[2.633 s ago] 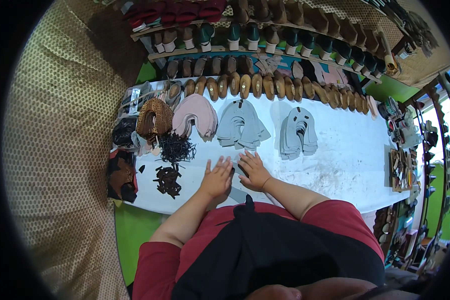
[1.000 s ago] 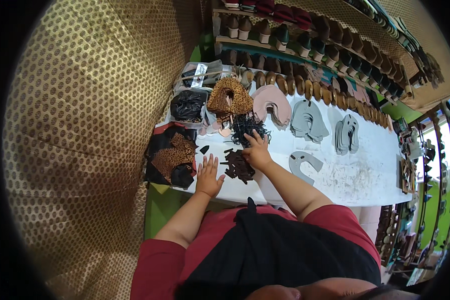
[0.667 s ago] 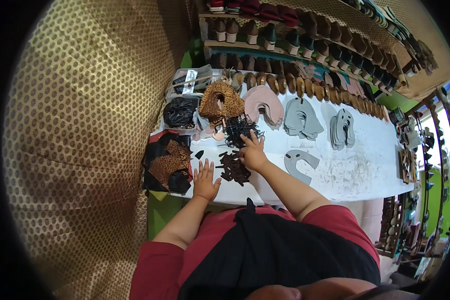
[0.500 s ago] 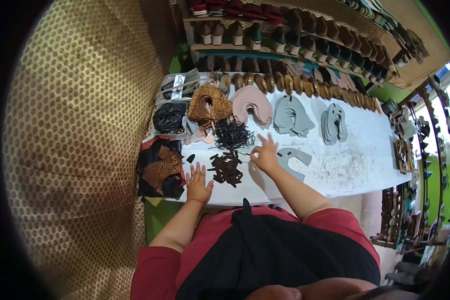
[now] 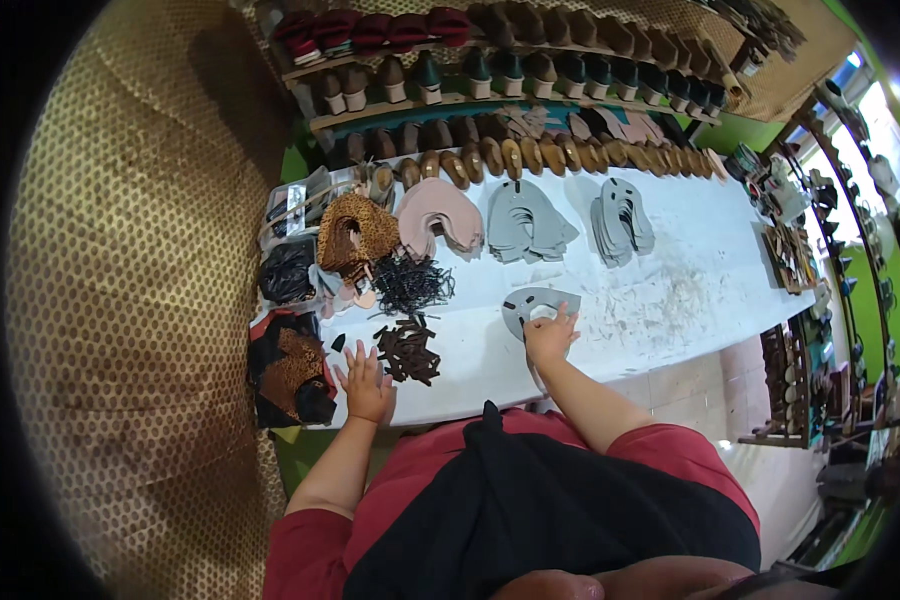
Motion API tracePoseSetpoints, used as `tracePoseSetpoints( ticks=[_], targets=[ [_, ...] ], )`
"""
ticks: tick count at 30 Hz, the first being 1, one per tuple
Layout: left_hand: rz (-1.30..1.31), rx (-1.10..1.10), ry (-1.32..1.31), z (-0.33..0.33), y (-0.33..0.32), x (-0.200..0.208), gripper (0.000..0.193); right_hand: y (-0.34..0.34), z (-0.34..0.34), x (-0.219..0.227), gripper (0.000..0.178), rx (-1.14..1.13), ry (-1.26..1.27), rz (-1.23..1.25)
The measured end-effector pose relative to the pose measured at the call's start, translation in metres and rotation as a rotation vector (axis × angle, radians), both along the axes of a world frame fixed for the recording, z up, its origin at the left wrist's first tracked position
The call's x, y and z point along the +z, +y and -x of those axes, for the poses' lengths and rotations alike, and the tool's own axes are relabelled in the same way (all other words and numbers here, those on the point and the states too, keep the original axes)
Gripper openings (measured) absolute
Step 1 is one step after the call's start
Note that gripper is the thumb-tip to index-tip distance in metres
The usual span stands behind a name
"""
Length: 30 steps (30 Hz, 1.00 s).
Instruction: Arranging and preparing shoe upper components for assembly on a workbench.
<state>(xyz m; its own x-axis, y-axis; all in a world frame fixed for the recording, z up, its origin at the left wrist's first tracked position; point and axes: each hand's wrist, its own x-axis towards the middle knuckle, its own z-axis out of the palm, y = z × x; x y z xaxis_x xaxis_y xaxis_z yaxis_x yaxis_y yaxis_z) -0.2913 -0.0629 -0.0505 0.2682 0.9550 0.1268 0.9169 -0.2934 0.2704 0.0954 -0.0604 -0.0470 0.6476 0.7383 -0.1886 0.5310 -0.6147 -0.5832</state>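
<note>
My right hand (image 5: pixel 552 338) rests on a single grey U-shaped shoe upper piece (image 5: pixel 515 312), its fingers stretched over the right side and its thumb near the opening. Two small dark marks or strips show on the piece's left part. My left hand (image 5: pixel 366 388) lies on the white table (image 5: pixel 470 378) with fingers spread, holding nothing. Just right of it is a heap of short dark brown strips (image 5: pixel 408 352). A small black pointed scrap (image 5: pixel 339 342) lies by its fingertips. Above the heap sits a tangle of thin black strips (image 5: pixel 412 285).
Behind stand stacks of pink pieces (image 5: pixel 440 212), grey pieces (image 5: pixel 528 222) and narrower grey pieces (image 5: pixel 622 222). Leopard-print material (image 5: pixel 355 232), black plastic bags (image 5: pixel 286 272) and dark scraps (image 5: pixel 295 370) crowd the left. Brown shoe forms (image 5: pixel 512 155) line the back below shoe shelves (image 5: pixel 400 107).
My right hand has moved from left of the grey piece onto it, and its fingers have gone from a pinch to stretched out. My left hand stays on the table. The view has turned rightward.
</note>
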Motion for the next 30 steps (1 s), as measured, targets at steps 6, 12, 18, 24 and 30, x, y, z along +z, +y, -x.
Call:
tracePoseSetpoints(
  ticks=[6,12,18,24,30],
  targets=[
    [-0.06,-0.314,-0.085,-0.096,0.034,0.036,0.065,0.001,-0.005,-0.011,0.022,0.003,-0.014,0.03],
    [0.059,-0.492,-0.012,-0.175,0.053,0.049,0.063,-0.003,-0.009,-0.001,0.025,-0.005,0.053,-0.01],
    [0.196,-0.489,0.069,-0.2,0.066,0.031,0.062,-0.034,-0.027,0.03,0.035,0.574,-0.263,-0.203],
    [0.225,-0.454,0.07,-0.235,0.08,0.022,0.061,-0.04,-0.046,0.02,0.048,0.823,-0.45,-0.114],
    [0.372,-0.226,-0.087,-0.268,0.091,0.032,0.03,-0.037,-0.049,0.013,0.054,0.868,-0.459,-0.103]
  ],
)
